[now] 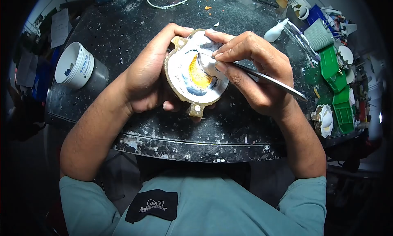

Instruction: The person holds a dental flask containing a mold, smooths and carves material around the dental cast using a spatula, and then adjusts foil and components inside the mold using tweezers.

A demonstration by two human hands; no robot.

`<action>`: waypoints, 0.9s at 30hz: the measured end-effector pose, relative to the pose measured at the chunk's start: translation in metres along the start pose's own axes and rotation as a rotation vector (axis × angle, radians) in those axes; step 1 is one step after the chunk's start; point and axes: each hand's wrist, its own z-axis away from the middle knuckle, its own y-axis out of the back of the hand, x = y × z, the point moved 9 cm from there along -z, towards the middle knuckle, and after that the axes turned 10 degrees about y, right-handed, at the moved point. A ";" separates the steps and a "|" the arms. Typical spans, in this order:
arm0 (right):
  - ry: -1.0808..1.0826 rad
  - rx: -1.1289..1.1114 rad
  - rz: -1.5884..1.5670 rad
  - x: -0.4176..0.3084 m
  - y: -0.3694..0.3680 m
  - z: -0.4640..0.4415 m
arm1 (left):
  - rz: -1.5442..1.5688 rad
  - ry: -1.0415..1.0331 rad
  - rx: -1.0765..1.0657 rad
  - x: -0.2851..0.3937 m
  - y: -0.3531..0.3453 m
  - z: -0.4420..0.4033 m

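Note:
My left hand (151, 72) is wrapped round the left side of a round, brass-coloured flask (197, 110) filled with white plaster. The flask is held above the dark worktop, and small lugs stick out from its rim. Inside the plaster lies a yellow-orange patch (198, 74) with a dark, shiny edge. Between the thumb and fingers of my right hand (258, 68) is a slim metal tool (272, 80), its handle pointing down to the right. The tool's working end is over the plaster beside the yellow patch, partly hidden by my fingers.
A white tub (75, 68) stands at the left on the dark worktop (180, 133). At the right are a white squeeze bottle (276, 30), green bins (332, 70) and another plaster-filled piece (325, 120). A white cord loop (168, 7) lies at the back.

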 end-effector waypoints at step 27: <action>0.033 0.116 0.095 0.000 0.000 0.004 | 0.047 -0.133 -0.005 0.008 -0.006 -0.001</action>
